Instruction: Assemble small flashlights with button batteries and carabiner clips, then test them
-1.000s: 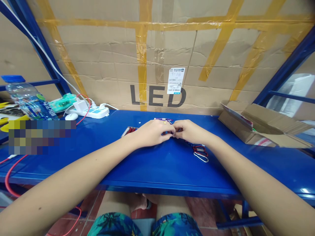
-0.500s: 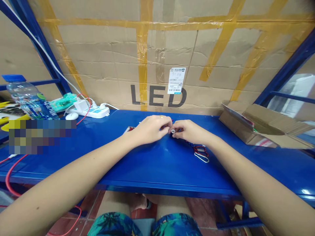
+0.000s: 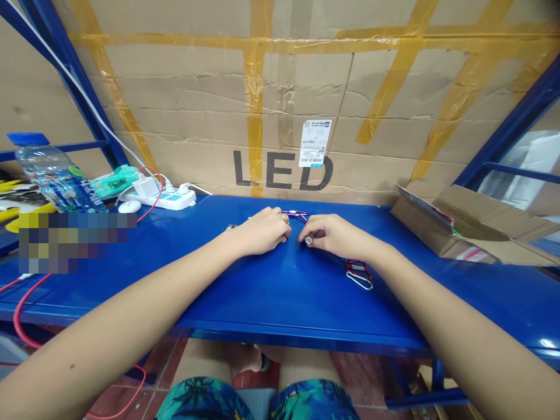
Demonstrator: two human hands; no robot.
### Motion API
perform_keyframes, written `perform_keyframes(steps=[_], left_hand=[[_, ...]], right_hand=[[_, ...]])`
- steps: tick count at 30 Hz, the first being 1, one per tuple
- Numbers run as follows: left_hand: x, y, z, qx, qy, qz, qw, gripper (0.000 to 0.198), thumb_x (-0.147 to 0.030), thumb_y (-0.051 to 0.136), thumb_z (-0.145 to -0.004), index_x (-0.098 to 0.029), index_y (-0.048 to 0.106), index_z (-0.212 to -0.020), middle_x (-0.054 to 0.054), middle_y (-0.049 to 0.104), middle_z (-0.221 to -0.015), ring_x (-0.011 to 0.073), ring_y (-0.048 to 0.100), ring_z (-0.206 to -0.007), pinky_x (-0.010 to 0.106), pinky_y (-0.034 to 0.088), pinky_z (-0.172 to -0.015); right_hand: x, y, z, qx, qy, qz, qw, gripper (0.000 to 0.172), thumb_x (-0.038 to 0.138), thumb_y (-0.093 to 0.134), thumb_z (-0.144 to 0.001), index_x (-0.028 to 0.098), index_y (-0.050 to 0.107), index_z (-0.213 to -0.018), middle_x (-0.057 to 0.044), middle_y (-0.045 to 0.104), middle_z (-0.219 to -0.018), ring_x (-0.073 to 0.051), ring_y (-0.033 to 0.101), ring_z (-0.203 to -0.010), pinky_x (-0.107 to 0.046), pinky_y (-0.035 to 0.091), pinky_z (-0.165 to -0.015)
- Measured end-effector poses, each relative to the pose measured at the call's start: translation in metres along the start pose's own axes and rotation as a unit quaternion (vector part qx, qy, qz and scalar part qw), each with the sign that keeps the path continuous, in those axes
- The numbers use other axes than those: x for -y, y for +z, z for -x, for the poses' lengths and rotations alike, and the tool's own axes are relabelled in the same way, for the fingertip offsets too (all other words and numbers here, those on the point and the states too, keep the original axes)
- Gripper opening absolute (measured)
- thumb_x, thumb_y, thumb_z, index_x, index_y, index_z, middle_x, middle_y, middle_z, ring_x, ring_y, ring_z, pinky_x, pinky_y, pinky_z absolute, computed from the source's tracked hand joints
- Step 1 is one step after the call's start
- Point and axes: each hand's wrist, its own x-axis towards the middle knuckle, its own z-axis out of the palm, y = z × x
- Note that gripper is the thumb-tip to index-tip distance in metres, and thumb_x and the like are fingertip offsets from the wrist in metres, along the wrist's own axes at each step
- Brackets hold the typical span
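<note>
My right hand (image 3: 328,233) is closed in a pinch on a small silver cylinder (image 3: 308,240); its round end faces me, and the rest is hidden by the fingers. To its left, my left hand (image 3: 269,230) is low over the table with curled fingers; whatever they hold, if anything, is out of sight. Purple carabiners (image 3: 300,214) lie just behind the two hands. Under my right wrist lie a red carabiner (image 3: 359,268) and a silver carabiner (image 3: 359,282). A small metallic item (image 3: 231,226) peeks out behind my left wrist, mostly covered.
The blue table (image 3: 280,303) runs up against a big taped cardboard box (image 3: 196,116). An open carton (image 3: 464,227) stands at the right. On the left are a plastic bottle (image 3: 56,175), a white power strip (image 3: 175,198) and red cables (image 3: 20,315).
My hands, close together before, have drawn apart, the left one moving left. The purple carabiners behind them have come into view. The silver cylinder stays in my right hand.
</note>
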Motion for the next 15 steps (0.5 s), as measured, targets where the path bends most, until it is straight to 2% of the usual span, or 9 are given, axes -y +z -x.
perform_keyframes(steps=[6, 8, 12, 15], left_hand=[[-0.001, -0.004, -0.002, 0.024, -0.047, 0.074, 0.996, 0.01, -0.013, 0.058, -0.085, -0.016, 0.068, -0.085, 0.007, 0.068, -0.093, 0.0247, 0.05, -0.098, 0.035, 0.038, -0.084], [-0.002, -0.006, -0.002, 0.019, -0.047, 0.097, 0.994, 0.009, -0.013, 0.058, -0.084, -0.017, 0.067, -0.084, 0.005, 0.069, -0.091, 0.0227, 0.054, -0.094, 0.034, 0.04, -0.081], [-0.008, -0.008, -0.002, -0.05, -0.046, 0.147, 0.987, 0.011, -0.016, 0.056, -0.087, -0.017, 0.067, -0.087, 0.003, 0.069, -0.085, 0.0167, 0.059, -0.076, 0.029, 0.041, -0.07], [-0.014, -0.01, -0.002, -0.115, -0.019, 0.186, 0.976, 0.013, -0.019, 0.054, -0.09, -0.017, 0.067, -0.091, 0.002, 0.069, -0.083, 0.0148, 0.06, -0.074, 0.028, 0.042, -0.069]], right_hand=[[-0.002, 0.001, 0.0, 0.002, -0.008, 0.0, 1.0, 0.027, 0.006, 0.058, -0.079, 0.021, 0.078, -0.09, -0.002, 0.072, -0.088, -0.017, 0.064, -0.082, -0.028, 0.047, -0.079], [-0.002, 0.001, 0.0, 0.002, 0.0, -0.004, 1.0, 0.026, 0.006, 0.058, -0.078, 0.021, 0.077, -0.089, -0.002, 0.072, -0.089, -0.017, 0.064, -0.081, -0.028, 0.047, -0.077], [-0.004, 0.0, 0.0, -0.004, 0.034, -0.027, 0.999, 0.025, 0.006, 0.058, -0.077, 0.02, 0.075, -0.088, -0.003, 0.072, -0.09, -0.016, 0.064, -0.079, -0.027, 0.047, -0.075], [-0.006, 0.0, 0.0, -0.01, 0.047, -0.036, 0.998, 0.021, 0.007, 0.058, -0.077, 0.019, 0.072, -0.087, -0.002, 0.072, -0.088, -0.017, 0.064, -0.08, -0.027, 0.047, -0.075]])
